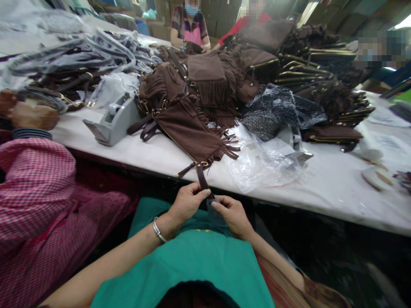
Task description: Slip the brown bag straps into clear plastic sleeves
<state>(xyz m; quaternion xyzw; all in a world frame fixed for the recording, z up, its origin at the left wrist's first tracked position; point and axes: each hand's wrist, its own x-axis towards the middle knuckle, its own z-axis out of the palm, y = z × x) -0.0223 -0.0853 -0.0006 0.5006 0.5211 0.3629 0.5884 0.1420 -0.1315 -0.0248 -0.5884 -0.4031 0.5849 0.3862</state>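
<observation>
A brown fringed bag (192,128) with a gold zipper lies at the table's near edge, its fringe to the right. From its gold ring a dark brown strap (201,176) hangs over the edge toward me. My left hand (188,203) pinches this strap between thumb and fingers. Close beside it, my right hand (233,214) pinches a small clear plastic piece (215,214) at the strap's lower end. Whether the plastic is wrapped around the strap or only touching it, I cannot tell. Both hands are over the green apron (186,265).
Grey tape dispensers (117,122) stand left and right of the bag. Clear plastic bags (263,162) lie on the white table (334,188). Brown bags (308,72) are heaped behind; wrapped straps (96,51) pile at left. A co-worker in a checked sleeve (35,184) sits left; others are across.
</observation>
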